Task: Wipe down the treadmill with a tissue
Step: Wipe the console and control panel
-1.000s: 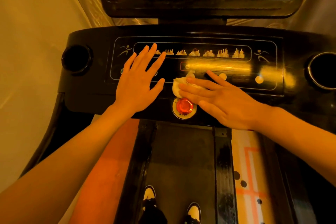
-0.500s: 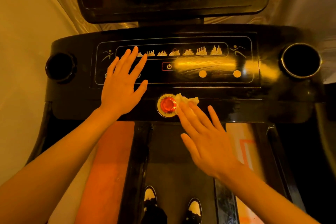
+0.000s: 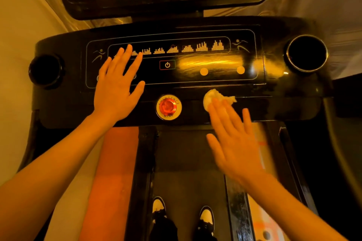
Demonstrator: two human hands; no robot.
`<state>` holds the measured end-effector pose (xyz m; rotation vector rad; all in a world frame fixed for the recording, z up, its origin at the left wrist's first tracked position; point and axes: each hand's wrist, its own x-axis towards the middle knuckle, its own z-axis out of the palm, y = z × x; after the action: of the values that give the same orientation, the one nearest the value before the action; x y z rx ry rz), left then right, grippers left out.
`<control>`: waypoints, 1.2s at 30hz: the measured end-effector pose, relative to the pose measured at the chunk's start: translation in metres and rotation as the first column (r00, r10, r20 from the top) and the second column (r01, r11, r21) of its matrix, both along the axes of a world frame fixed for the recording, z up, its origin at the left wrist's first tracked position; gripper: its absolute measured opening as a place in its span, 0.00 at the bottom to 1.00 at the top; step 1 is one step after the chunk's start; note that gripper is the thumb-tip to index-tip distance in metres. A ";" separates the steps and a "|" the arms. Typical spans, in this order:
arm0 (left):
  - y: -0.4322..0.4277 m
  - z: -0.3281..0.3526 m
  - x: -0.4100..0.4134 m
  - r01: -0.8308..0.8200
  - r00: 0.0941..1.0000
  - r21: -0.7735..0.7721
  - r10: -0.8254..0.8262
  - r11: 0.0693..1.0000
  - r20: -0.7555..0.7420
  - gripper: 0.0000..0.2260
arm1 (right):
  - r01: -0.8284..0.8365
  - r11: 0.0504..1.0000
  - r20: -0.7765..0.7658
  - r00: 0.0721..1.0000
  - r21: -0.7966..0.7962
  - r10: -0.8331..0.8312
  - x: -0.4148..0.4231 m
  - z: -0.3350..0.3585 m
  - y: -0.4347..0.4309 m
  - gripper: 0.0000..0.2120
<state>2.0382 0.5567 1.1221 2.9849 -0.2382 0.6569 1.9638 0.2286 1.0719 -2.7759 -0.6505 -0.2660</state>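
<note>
The left hand (image 3: 115, 88) lies flat, with straight and spread fingers, on the left part of the glossy black control console of the treadmill (image 3: 278, 103). It holds nothing; I think it is there to support the body while the person leans forward over the dark running belt (image 3: 186, 162). The right hand (image 3: 235, 141) is also flat and not closed. Its straight fingertips (image 3: 217, 107) press the small crumpled white tissue (image 3: 213, 97) against the lower front strip of the console, a little to the right of the round red emergency stop button (image 3: 168, 106) and apart from it. Pressing with flat fingers instead of pinching probably puts more of the paper on the surface, so one stroke cleans a wider band. The right hand looks a little blurred, which suggests a wiping stroke along this strip. The strip to the right of the tissue, toward the round right cup holder (image 3: 306, 54), seems the natural place to wipe next. The tissue is thin and may tear or slip from under the fingers.
</note>
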 end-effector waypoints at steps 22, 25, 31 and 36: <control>-0.003 -0.001 -0.002 -0.013 1.000 -0.004 0.013 1.000 0.009 0.29 | 0.381 0.915 -0.025 0.924 0.132 -0.382 0.034 0.022 0.018 0.36; -0.001 -0.001 -0.001 -0.013 1.000 0.003 0.013 1.000 0.002 0.29 | 0.005 0.996 0.002 1.000 0.089 -0.005 0.024 0.021 0.043 0.31; -0.002 -0.002 0.000 -0.014 1.000 -0.013 0.014 1.000 0.021 0.29 | 0.380 0.910 -0.020 0.924 0.165 -0.382 0.032 0.000 -0.051 0.31; -0.002 -0.001 -0.001 -0.015 1.000 0.000 0.015 1.000 0.022 0.29 | -0.194 0.981 0.038 0.980 0.028 0.193 0.007 0.000 -0.008 0.30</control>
<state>2.0376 0.5550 1.1207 2.9838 -0.2180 0.6909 1.9708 0.2207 1.0722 -2.6584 -0.9098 -0.2816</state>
